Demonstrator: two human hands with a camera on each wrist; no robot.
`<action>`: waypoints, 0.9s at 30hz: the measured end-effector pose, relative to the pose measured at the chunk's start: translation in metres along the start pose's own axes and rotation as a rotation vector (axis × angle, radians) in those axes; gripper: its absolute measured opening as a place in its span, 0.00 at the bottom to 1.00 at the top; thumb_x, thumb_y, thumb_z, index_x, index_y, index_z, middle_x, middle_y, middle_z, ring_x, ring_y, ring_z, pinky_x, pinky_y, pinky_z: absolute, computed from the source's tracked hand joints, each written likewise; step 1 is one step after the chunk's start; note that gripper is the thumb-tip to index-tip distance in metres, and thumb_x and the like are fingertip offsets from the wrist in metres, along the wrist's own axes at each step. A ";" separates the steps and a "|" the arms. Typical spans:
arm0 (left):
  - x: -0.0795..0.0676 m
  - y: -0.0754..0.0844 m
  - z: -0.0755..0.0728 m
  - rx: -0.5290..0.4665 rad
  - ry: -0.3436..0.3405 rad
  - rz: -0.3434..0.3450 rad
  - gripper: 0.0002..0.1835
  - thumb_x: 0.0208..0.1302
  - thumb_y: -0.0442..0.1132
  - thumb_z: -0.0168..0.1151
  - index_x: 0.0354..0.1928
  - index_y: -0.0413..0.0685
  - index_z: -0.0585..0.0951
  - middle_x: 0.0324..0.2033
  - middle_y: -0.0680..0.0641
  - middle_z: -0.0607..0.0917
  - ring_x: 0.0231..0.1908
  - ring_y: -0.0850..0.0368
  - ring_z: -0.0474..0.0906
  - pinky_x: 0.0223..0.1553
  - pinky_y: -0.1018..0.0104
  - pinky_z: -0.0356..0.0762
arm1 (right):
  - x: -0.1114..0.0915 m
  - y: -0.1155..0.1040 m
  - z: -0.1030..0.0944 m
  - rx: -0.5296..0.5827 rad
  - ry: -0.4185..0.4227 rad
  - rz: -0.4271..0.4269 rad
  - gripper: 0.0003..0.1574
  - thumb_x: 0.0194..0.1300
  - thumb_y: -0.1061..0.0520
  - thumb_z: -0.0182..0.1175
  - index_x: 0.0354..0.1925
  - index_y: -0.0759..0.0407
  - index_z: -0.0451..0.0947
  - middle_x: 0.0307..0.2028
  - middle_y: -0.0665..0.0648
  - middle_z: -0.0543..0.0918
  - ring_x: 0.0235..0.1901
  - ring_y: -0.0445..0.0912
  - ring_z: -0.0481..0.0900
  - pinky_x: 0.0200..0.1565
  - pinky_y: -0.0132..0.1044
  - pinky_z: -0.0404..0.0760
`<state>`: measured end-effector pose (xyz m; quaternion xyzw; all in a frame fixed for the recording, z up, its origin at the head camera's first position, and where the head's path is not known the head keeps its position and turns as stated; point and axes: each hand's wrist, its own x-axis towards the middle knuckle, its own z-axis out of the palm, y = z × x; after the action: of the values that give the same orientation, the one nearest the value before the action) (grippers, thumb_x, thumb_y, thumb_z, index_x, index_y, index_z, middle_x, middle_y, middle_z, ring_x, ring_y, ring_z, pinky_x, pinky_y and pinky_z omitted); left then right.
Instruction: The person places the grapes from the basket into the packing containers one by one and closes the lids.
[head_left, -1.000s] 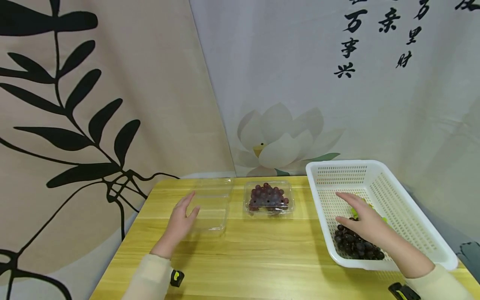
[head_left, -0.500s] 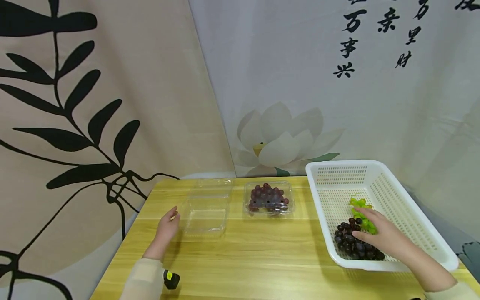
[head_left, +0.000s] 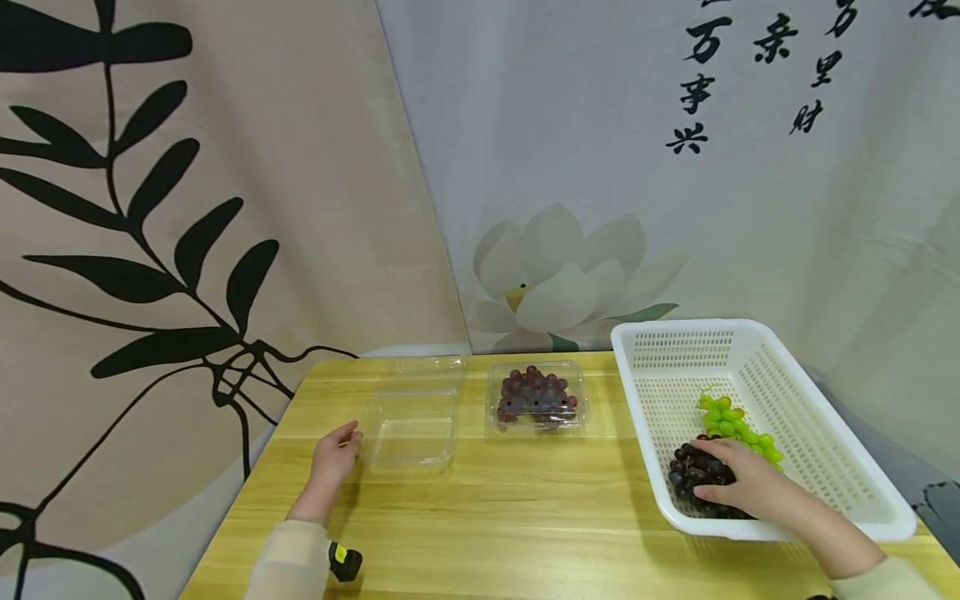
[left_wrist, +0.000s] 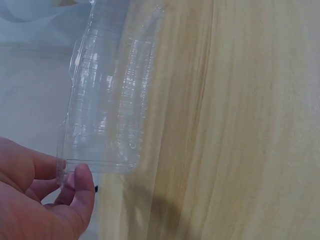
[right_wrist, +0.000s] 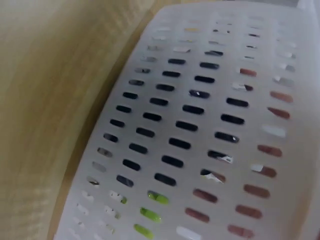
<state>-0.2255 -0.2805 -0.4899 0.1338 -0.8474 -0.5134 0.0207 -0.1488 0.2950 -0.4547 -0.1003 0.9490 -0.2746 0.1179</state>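
The right hand (head_left: 761, 485) spans the dark grapes (head_left: 686, 477), grip wide, hold unclear, in the basket (head_left: 657, 379) by the right edge of the worktop (head_left: 540, 517); best cup underneath, squeezing lightly. The left hand (head_left: 333, 458) pinches the empty clear box (head_left: 414, 437) near the far-left corner.

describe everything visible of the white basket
The white basket looks like plastic: rectangular, open-topped, with sloping slotted walls, a perforated floor and a rounded rim. It stands upright on the right of the table. Dark grapes lie at its near end, green grapes beside them; the right hand reaches in; whether it touches the basket is unclear.
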 end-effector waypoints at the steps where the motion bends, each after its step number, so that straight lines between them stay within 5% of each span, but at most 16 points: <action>1: 0.000 0.000 0.000 0.001 0.005 0.002 0.23 0.72 0.30 0.44 0.66 0.28 0.63 0.54 0.28 0.70 0.55 0.36 0.69 0.48 0.54 0.79 | 0.001 0.000 0.001 -0.006 -0.008 0.009 0.50 0.55 0.43 0.67 0.65 0.70 0.62 0.59 0.82 0.62 0.54 0.76 0.65 0.45 0.64 0.74; 7: -0.002 -0.002 0.000 0.018 0.024 0.016 0.22 0.71 0.30 0.46 0.64 0.27 0.65 0.52 0.28 0.71 0.53 0.37 0.71 0.43 0.58 0.81 | 0.006 0.004 0.003 -0.059 -0.052 0.052 0.55 0.50 0.41 0.71 0.66 0.68 0.62 0.57 0.81 0.61 0.48 0.73 0.71 0.40 0.60 0.76; 14: -0.002 -0.004 0.002 0.005 0.044 0.019 0.21 0.70 0.29 0.46 0.63 0.26 0.66 0.50 0.29 0.73 0.50 0.38 0.73 0.37 0.62 0.81 | 0.007 0.005 0.003 -0.022 -0.145 0.061 0.58 0.47 0.44 0.73 0.68 0.67 0.58 0.57 0.87 0.60 0.53 0.79 0.64 0.43 0.63 0.75; 20: -0.002 -0.006 0.001 0.027 0.042 0.022 0.21 0.71 0.30 0.46 0.63 0.27 0.66 0.50 0.29 0.73 0.49 0.38 0.74 0.37 0.62 0.81 | 0.007 0.007 0.003 0.024 -0.121 -0.022 0.44 0.44 0.52 0.75 0.58 0.62 0.70 0.56 0.76 0.70 0.55 0.72 0.68 0.47 0.60 0.75; 27: -0.002 -0.007 0.001 0.034 0.043 0.026 0.21 0.70 0.30 0.47 0.63 0.27 0.67 0.50 0.29 0.73 0.47 0.39 0.74 0.36 0.62 0.81 | 0.004 0.007 0.003 0.066 -0.130 -0.017 0.37 0.50 0.50 0.72 0.57 0.58 0.72 0.59 0.76 0.69 0.57 0.75 0.64 0.50 0.66 0.71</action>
<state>-0.2228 -0.2818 -0.4962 0.1340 -0.8570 -0.4957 0.0434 -0.1532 0.2987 -0.4616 -0.1222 0.9289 -0.2995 0.1801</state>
